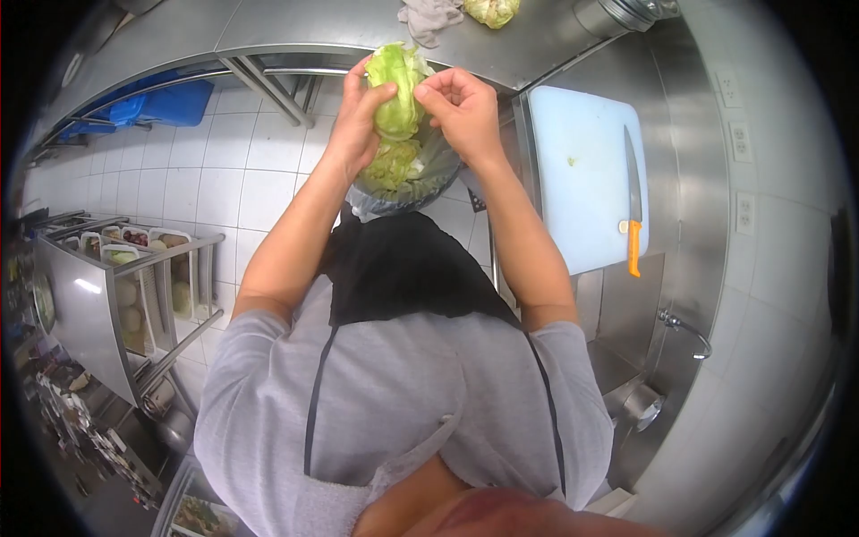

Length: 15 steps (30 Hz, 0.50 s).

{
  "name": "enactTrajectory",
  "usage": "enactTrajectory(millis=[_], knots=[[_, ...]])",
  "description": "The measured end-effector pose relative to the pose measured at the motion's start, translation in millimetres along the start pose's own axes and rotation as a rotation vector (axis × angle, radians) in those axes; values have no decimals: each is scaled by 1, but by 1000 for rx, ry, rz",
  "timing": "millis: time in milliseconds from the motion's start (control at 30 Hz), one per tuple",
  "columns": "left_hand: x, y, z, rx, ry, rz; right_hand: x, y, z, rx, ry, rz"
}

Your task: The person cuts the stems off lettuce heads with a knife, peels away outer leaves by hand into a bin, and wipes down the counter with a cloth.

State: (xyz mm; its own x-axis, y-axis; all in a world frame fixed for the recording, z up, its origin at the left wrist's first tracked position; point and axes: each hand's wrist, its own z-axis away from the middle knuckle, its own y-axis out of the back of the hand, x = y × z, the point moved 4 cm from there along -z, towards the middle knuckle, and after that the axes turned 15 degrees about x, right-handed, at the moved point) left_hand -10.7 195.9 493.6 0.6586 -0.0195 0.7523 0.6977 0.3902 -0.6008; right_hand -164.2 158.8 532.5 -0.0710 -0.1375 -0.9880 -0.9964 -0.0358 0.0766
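Note:
A green lettuce head (394, 107) is held up in front of me, above a lined bin (429, 192) that has loose lettuce leaves (390, 168) in it. My left hand (358, 112) wraps round the lettuce from its left side, thumb across the front. On the right side, my right hand (461, 107) pinches at the edge of the lettuce with thumb and index finger; the other fingers are curled.
A blue-white cutting board (582, 179) with an orange-handled knife (634, 237) lies at the right. On the steel counter (313, 27) ahead are a grey cloth (431, 18) and another lettuce (491, 9). A rack with food containers (134, 237) stands at the left.

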Motion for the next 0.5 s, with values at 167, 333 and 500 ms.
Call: enactTrajectory(millis=[167, 333, 500], knots=[[-1, 8, -2, -50, -179, -97, -12, 1, 2, 94, -84, -119], [0, 9, 0, -84, -369, -314, -6, 1, -1, 65, -20, -53], [1, 15, 4, -190, -195, -68, 2, 13, -4, 148, -299, -466]])
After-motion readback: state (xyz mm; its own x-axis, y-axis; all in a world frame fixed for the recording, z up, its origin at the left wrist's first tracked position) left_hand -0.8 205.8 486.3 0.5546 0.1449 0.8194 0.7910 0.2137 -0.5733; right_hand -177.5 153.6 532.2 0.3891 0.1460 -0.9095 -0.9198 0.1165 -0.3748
